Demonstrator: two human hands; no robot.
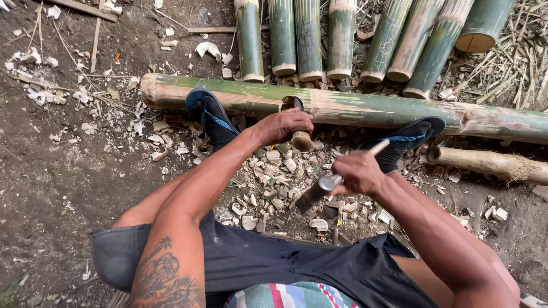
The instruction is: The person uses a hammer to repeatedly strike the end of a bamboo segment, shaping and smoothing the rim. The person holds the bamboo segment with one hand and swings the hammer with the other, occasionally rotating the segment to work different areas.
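While your left hand (283,125) grips a chisel (301,138) against the long pole (365,109), which runs left to right under both sandals, your right hand (357,172) clasps a hammer (324,185), just beside and nearer you. Chips (274,182) litter bare dirt; cut poles (308,37) lie beyond. The blade is seemingly sunk in a notch.

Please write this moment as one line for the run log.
left hand: holds chisel on bamboo pole | right hand: holds hammer | feet: sandals against pole | ground: chips
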